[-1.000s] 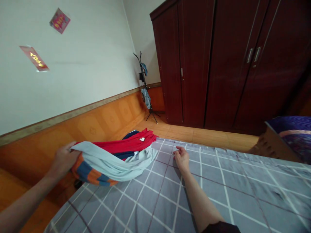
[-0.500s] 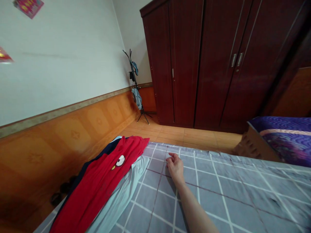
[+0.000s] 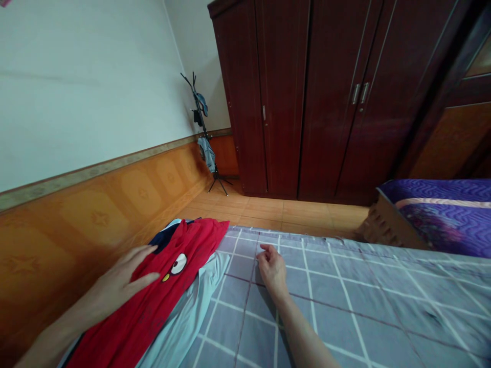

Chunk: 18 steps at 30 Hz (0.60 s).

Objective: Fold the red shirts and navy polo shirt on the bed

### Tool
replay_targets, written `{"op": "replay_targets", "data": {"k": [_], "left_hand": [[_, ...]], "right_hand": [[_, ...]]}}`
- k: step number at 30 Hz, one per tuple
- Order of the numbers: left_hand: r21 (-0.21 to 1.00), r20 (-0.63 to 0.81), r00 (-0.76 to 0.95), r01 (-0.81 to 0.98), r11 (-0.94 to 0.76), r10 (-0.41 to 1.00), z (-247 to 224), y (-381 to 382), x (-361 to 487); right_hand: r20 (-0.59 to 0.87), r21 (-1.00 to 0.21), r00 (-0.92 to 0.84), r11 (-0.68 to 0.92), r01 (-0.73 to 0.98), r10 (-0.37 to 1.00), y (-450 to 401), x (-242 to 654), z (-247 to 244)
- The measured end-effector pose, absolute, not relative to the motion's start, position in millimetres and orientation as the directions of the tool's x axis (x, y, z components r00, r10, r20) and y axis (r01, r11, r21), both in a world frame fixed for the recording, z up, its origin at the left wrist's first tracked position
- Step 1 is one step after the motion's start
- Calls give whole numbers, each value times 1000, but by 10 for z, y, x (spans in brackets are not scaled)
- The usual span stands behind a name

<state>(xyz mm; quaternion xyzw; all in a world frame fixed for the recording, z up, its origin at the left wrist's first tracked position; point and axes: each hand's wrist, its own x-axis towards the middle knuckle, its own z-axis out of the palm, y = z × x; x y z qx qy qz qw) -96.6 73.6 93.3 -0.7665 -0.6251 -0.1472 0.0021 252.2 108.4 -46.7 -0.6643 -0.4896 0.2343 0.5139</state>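
Observation:
My left hand (image 3: 125, 278) reaches in from the lower left over a red garment (image 3: 153, 296) with a printed eye and a yellow spot. Its fingers are stretched out and the thumb stands apart, with nothing held; whether it touches the cloth I cannot tell. A pale blue-green garment (image 3: 187, 312) and a dark navy one (image 3: 164, 237) show from under the red one. To the right, my right hand (image 3: 273, 268) is over the grey checked bedsheet (image 3: 337, 286), its fingers curled in loosely and no object visible in them.
The clothes lie along the bed's left side, near the orange panelled wall (image 3: 99, 217). Past the bed's far edge runs a tiled floor (image 3: 264, 207) to a dark red wardrobe (image 3: 284, 102). A coat stand (image 3: 205, 128) with clothing fills the corner. A purple-covered bed (image 3: 452, 204) stands at right.
My left hand has come into view from the lower left, over the red garment. My right hand's fingers have curled in somewhat. The view has shifted slightly to the right.

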Motion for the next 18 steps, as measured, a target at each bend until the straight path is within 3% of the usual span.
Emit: {"op": "replay_targets", "data": {"k": [7,12,15,18], "left_hand": [[128,248,196,964,-233,949,-8,1484,-348],[95,429,206,958,-271,880,-276,1436,-294],[249,520,118,926,-283,846,-277,1457,-355],[509,580,-130,828,-234,804,-223,1436,-401]], "right_hand": [[195,-910,420,5,414,886,1061,2509,-448],[178,-916,425,-8,401,888,1048,2494,-412],[157,-933,414,-3,360,896,1038,2481,-382],[129,-964,389,23,266,912,1034,2451,-359]]}}
